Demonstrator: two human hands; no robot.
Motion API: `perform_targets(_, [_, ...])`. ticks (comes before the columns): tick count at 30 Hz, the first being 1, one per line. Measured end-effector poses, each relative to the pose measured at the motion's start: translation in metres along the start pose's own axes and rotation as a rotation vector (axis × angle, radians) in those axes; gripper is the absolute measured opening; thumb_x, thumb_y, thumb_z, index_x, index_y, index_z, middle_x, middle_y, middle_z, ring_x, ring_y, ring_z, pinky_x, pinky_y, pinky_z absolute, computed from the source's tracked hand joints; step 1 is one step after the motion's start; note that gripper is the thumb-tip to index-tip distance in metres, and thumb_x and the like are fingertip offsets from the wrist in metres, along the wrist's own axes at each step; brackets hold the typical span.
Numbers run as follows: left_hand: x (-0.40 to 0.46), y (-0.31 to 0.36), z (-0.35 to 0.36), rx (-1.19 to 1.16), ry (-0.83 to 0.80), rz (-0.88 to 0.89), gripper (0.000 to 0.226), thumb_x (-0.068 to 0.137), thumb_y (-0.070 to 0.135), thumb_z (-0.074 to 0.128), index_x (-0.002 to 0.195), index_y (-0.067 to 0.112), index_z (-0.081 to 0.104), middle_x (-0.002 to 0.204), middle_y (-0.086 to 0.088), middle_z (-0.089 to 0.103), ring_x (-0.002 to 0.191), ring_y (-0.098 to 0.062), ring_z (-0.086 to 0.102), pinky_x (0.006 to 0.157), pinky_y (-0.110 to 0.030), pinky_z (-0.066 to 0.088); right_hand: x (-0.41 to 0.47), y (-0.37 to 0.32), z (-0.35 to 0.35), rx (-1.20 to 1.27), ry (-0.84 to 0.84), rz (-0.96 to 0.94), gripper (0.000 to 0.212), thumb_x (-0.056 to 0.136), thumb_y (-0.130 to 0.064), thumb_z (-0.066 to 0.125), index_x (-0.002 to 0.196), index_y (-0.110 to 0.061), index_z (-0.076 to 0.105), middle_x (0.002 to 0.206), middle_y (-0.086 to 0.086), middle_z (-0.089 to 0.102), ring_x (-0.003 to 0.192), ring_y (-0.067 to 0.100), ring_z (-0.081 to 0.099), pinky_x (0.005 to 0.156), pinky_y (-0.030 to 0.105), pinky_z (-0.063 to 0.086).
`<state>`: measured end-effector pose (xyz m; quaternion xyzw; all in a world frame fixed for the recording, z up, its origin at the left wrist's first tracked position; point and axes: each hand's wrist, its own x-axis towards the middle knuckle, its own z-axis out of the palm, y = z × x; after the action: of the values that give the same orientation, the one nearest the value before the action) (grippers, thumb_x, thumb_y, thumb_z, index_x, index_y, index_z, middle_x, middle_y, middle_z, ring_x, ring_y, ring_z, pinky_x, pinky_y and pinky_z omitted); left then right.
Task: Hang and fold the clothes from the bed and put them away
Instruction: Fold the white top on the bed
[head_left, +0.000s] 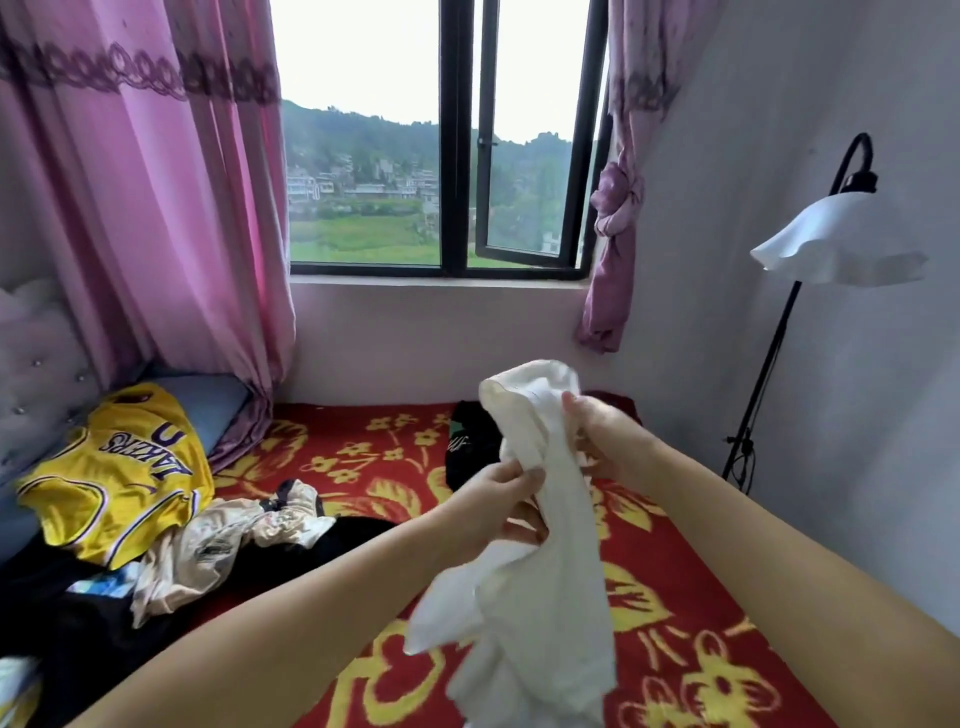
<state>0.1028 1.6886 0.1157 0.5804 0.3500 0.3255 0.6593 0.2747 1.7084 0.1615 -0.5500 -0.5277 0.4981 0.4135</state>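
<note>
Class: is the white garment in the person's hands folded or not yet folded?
Not yet folded. The white garment hangs bunched and crumpled between the left hand and right hand.

Home bedroom: bed, curtains.

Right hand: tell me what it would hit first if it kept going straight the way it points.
The right hand points forward and left, gripping the white garment. Beyond that cloth, the first thing in line looks like the black garment on the bed, though depth is hard to judge from this single view.
</note>
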Motion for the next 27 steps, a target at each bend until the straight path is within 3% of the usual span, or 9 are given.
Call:
perform_targets(3, [0.012, 0.017, -0.005, -0.266, 0.112, 0.042, 0.021, 0.102, 0.024, 0.044, 0.099, 0.007, 0.057, 0.062, -0.002, 0.062, 0.051, -0.012, 0.059, 0.048, -0.023, 0.049, -0.025, 0.008, 0.0, -0.257, -0.254, 0.018, 0.064, 0.077, -0.073, 0.048, 0.136, -0.053, 0.033, 0.128, -0.029, 0.046, 0.121, 0.005, 0.044, 0.102, 0.044, 0.037])
perform_targets(7, [0.025, 0.036, -0.014, -0.408, 0.33, 0.099, 0.025, 0.102, 0.017, 0.044, 0.081, 0.007, 0.052, 0.048, -0.002, 0.058, 0.04, -0.012, 0.055, 0.045, -0.023, 0.049, -0.047, 0.02, 0.012, -0.255, -0.451, 0.007, 0.073, 0.08, -0.056, 0.065, 0.139, -0.053, 0.023, 0.131, -0.029, 0.048, 0.111, -0.014, 0.053, 0.085, 0.012, 0.048])
perform_targets(10, [0.024, 0.041, -0.01, -0.394, 0.361, 0.12, 0.023, 0.101, 0.014, 0.045, 0.082, 0.006, 0.055, 0.052, -0.006, 0.064, 0.047, -0.016, 0.063, 0.05, -0.028, 0.055, -0.044, 0.035, 0.032, -0.363, -0.229, -0.115, 0.054, 0.085, -0.044, 0.068, 0.131, -0.044, 0.04, 0.113, -0.024, 0.06, 0.107, -0.001, 0.06, 0.084, 0.017, 0.049])
perform_targets(12, [0.023, 0.043, -0.006, -0.403, 0.362, 0.138, 0.021, 0.101, 0.013, 0.045, 0.085, 0.005, 0.054, 0.056, -0.01, 0.067, 0.052, -0.021, 0.068, 0.05, -0.03, 0.056, -0.034, 0.038, 0.039, -0.532, 0.074, -0.216, 0.022, 0.095, -0.031, 0.052, 0.111, -0.017, 0.06, 0.098, -0.007, 0.066, 0.095, 0.015, 0.062, 0.074, 0.026, 0.046])
perform_targets(14, [0.022, 0.046, -0.008, -0.315, 0.382, 0.15, 0.02, 0.101, 0.015, 0.046, 0.086, 0.005, 0.056, 0.059, -0.01, 0.068, 0.055, -0.022, 0.069, 0.05, -0.03, 0.056, -0.025, 0.033, 0.034, -0.531, 0.259, -0.265, 0.025, 0.097, -0.014, 0.041, 0.094, -0.002, 0.062, 0.088, 0.006, 0.065, 0.085, 0.023, 0.061, 0.068, 0.032, 0.041])
perform_targets(20, [0.001, 0.051, -0.038, 0.091, 0.314, -0.047, 0.037, 0.101, 0.028, 0.045, 0.075, 0.006, 0.059, 0.06, -0.009, 0.062, 0.049, -0.019, 0.06, 0.057, -0.033, 0.057, -0.015, -0.027, 0.001, -0.397, 0.271, -0.322, 0.027, 0.096, -0.008, 0.038, 0.089, -0.001, 0.063, 0.076, 0.008, 0.057, 0.068, 0.02, 0.05, 0.065, 0.031, 0.04])
perform_targets(22, [0.0, 0.049, -0.04, 0.298, 0.362, 0.091, 0.034, 0.099, 0.028, 0.051, 0.071, 0.008, 0.055, 0.064, -0.007, 0.057, 0.049, -0.016, 0.055, 0.062, -0.036, 0.054, -0.013, -0.05, -0.002, -0.27, 0.19, -0.263, 0.026, 0.096, -0.009, 0.038, 0.087, -0.003, 0.062, 0.072, 0.009, 0.051, 0.061, 0.022, 0.046, 0.057, 0.031, 0.039])
perform_targets(24, [-0.003, 0.056, -0.035, 0.503, 0.398, 0.349, 0.011, 0.09, 0.025, 0.065, 0.095, 0.017, 0.058, 0.087, -0.003, 0.057, 0.073, -0.014, 0.058, 0.076, -0.035, 0.053, -0.014, -0.067, -0.006, -0.22, 0.094, -0.2, 0.023, 0.094, -0.007, 0.041, 0.087, -0.007, 0.064, 0.065, 0.005, 0.051, 0.052, 0.014, 0.046, 0.05, 0.025, 0.039])
perform_targets(27, [-0.003, 0.069, -0.023, 0.918, 0.227, 0.589, 0.087, 0.077, 0.033, 0.077, 0.141, 0.049, 0.02, 0.142, 0.009, 0.033, 0.128, -0.003, 0.03, 0.105, -0.011, 0.025, -0.016, -0.08, -0.001, -0.265, -0.038, -0.149, 0.024, 0.093, -0.007, 0.047, 0.079, -0.007, 0.066, 0.064, 0.003, 0.059, 0.053, 0.01, 0.054, 0.052, 0.024, 0.046])
